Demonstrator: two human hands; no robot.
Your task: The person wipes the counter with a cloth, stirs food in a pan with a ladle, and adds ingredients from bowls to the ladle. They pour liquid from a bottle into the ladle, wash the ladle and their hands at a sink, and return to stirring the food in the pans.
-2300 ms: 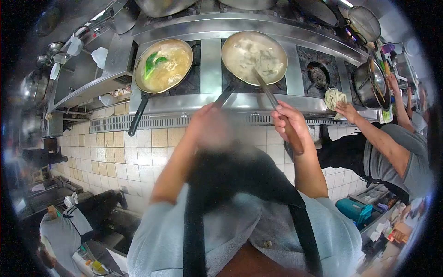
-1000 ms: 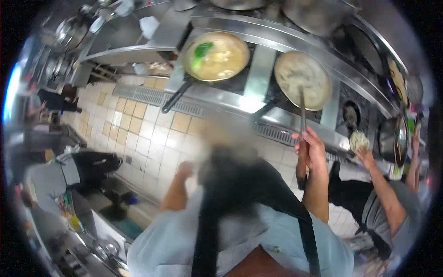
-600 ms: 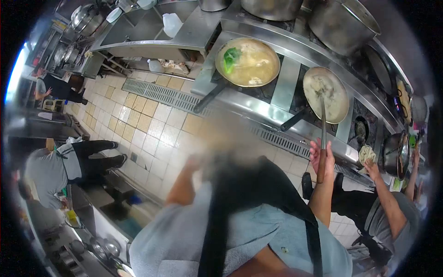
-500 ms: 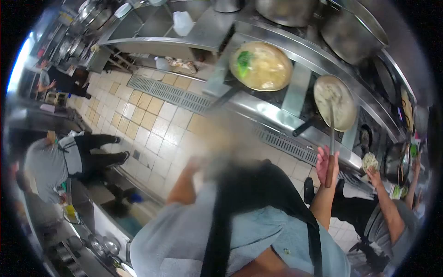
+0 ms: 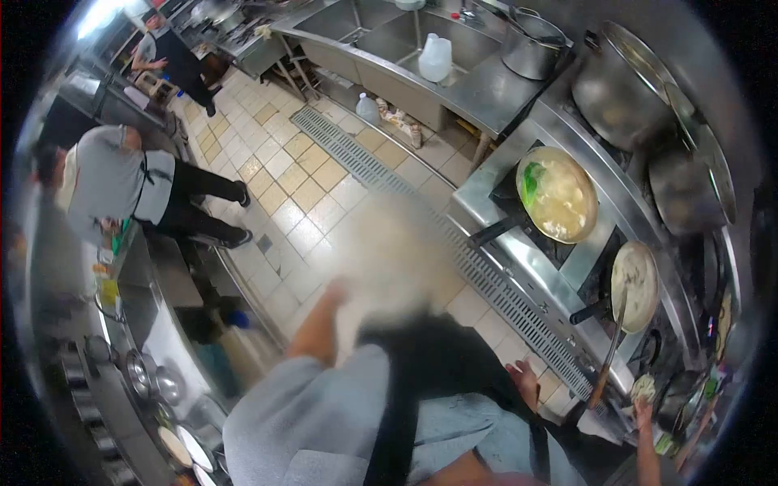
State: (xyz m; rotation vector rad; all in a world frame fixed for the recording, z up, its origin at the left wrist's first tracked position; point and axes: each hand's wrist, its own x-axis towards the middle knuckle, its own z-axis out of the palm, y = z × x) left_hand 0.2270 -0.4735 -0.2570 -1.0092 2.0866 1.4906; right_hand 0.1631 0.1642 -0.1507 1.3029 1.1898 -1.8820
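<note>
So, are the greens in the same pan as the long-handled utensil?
No, the greens are in the pan of yellowish broth; the long-handled utensil is in the other pan.

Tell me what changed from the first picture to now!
The right hand let go of the metal utensil with a brown handle, which leans in the round pan of creamy white food. The left hand let go of that pan's black handle. The view swung left. Both pans stayed on the silver metal stove.
</note>
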